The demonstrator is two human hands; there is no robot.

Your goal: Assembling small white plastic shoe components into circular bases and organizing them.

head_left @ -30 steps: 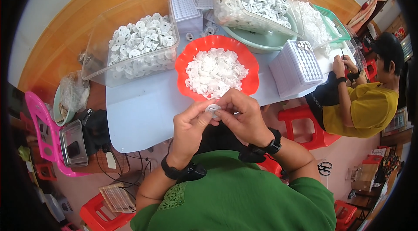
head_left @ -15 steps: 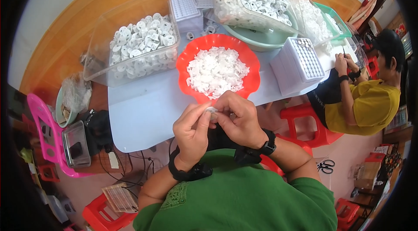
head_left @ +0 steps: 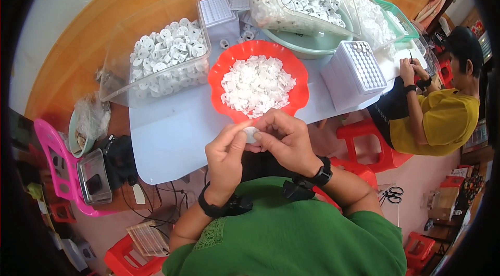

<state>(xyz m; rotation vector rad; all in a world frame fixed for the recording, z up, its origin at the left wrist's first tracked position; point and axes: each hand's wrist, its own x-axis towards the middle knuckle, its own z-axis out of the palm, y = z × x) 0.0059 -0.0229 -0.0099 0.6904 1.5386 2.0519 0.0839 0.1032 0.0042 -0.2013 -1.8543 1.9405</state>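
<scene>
With both our left hand (head_left: 226,153) and right hand (head_left: 284,138) pinching the small white disc (head_left: 251,134), a slip could drop it toward six o'clock, off the bench (head_left: 172,135).

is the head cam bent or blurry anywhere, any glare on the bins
Head view: heavy fisheye, the table edge bows and black corners ring the picture; the hands, left hand and right hand, look sharp around the small white piece; soft sheen on the clear bin.
</scene>
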